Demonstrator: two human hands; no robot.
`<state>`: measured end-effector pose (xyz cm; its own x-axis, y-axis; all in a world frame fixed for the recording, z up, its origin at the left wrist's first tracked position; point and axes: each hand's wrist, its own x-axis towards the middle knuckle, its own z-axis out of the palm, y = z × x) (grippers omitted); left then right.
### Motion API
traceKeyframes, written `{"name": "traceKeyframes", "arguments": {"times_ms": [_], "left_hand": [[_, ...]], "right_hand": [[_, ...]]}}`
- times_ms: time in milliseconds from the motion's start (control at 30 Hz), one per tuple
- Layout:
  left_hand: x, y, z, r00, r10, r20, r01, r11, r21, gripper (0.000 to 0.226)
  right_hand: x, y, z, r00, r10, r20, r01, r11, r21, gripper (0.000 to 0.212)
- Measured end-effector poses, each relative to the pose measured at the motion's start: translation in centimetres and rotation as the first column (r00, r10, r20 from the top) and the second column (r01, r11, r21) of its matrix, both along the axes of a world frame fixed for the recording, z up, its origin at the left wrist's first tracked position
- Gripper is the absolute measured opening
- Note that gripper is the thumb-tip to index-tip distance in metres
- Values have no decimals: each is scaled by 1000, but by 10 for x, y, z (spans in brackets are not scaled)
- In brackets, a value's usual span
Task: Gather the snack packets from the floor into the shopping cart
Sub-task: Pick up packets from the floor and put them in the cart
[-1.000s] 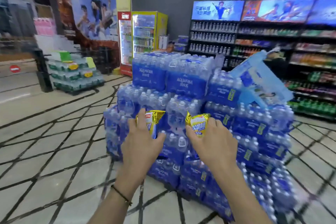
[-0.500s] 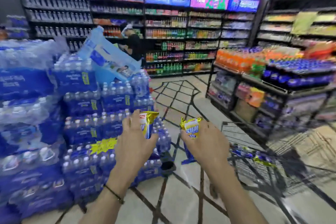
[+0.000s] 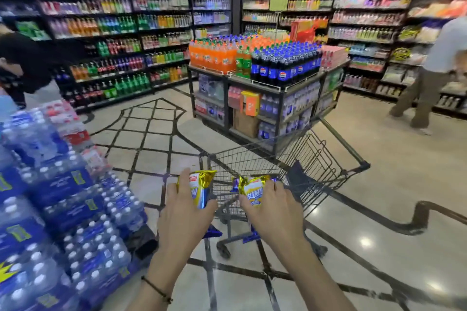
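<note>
Two gold-and-yellow snack packets were held up in front of the wire shopping cart [image 3: 290, 159]: the left hand [image 3: 183, 212] clasped one packet [image 3: 199, 188], the right hand [image 3: 274, 212] the other packet [image 3: 254, 188]. More packets lay on the floor beneath the cart. Stacked water bottle packs [image 3: 50, 209] stood to the left, and a soda display stand [image 3: 265, 78] stood beyond the cart.

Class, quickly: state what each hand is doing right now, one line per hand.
Left hand: closed on a yellow snack packet.
Right hand: closed on a second yellow snack packet, at the shopping cart.
</note>
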<state>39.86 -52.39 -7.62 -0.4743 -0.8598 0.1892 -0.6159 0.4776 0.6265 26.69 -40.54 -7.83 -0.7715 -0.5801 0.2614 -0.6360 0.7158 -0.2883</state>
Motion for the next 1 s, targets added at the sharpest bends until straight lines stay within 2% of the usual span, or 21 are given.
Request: {"name": "traceKeyframes", "arguments": {"times_ms": [200, 400, 533, 767, 1000], "left_hand": [[-94, -49, -29, 994, -93, 55, 90, 995, 51, 83], [-176, -141, -56, 991, -130, 38, 126, 987, 100, 85], [-219, -198, -69, 987, -142, 71, 133, 984, 117, 84], [-291, -279, -97, 985, -90, 149, 61, 980, 190, 83], [-380, -335, -145, 965, -79, 250, 15, 969, 247, 82]], "right_hand": [[-76, -35, -30, 995, -96, 42, 91, 991, 97, 68], [-149, -130, -44, 994, -97, 53, 87, 982, 166, 67], [-196, -198, -44, 990, -113, 86, 100, 985, 143, 66], [-272, -271, -75, 977, -140, 162, 114, 980, 162, 69], [-365, -331, -135, 953, -99, 285, 37, 976, 214, 69]]}}
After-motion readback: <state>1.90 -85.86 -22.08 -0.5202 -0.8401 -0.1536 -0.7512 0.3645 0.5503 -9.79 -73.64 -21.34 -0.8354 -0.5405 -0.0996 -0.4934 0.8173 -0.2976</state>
